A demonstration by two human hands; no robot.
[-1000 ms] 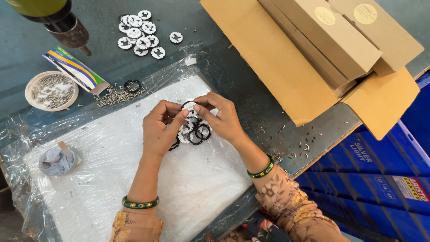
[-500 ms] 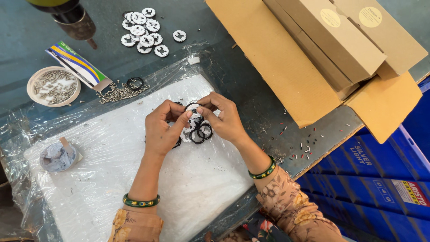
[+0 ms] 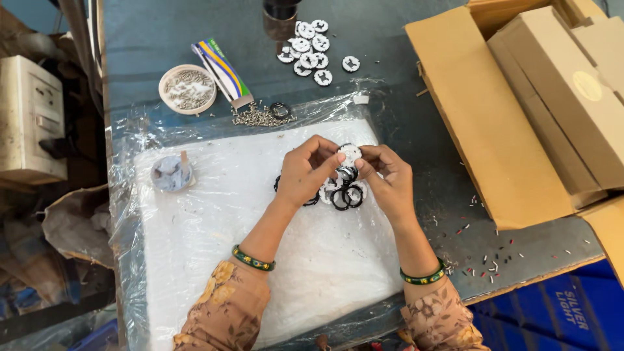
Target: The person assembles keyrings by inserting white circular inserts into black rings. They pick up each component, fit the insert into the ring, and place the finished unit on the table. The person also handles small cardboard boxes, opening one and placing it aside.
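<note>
The left hand (image 3: pixel 305 174) and the right hand (image 3: pixel 389 179) are meeting over the middle of the bench (image 3: pixel 162 39), both pinching a small round white disc (image 3: pixel 351 153) between their fingertips, so each hand is closing on it from its own side. The disc is hanging just above a small heap of black rings and white discs (image 3: pixel 343 194), which is lying on a white foam sheet wrapped in clear plastic film (image 3: pixel 260 214). A green bangle is sitting on each wrist, above floral brown sleeves.

On the foam sheet, well to the left of the hands, a small round pot with a stick in it (image 3: pixel 170 173) is standing. Beyond the sheet's far edge a scatter of small metal screws (image 3: pixel 257 117) is lying with one black ring (image 3: pixel 281 110) beside it. A shallow white dish of screws (image 3: pixel 187 88) and a striped flat packet (image 3: pixel 222 71) are resting further back. A cluster of white discs (image 3: pixel 311 51) is lying near the far edge. Open brown cardboard boxes (image 3: pixel 520 117) are filling the right side.
</note>
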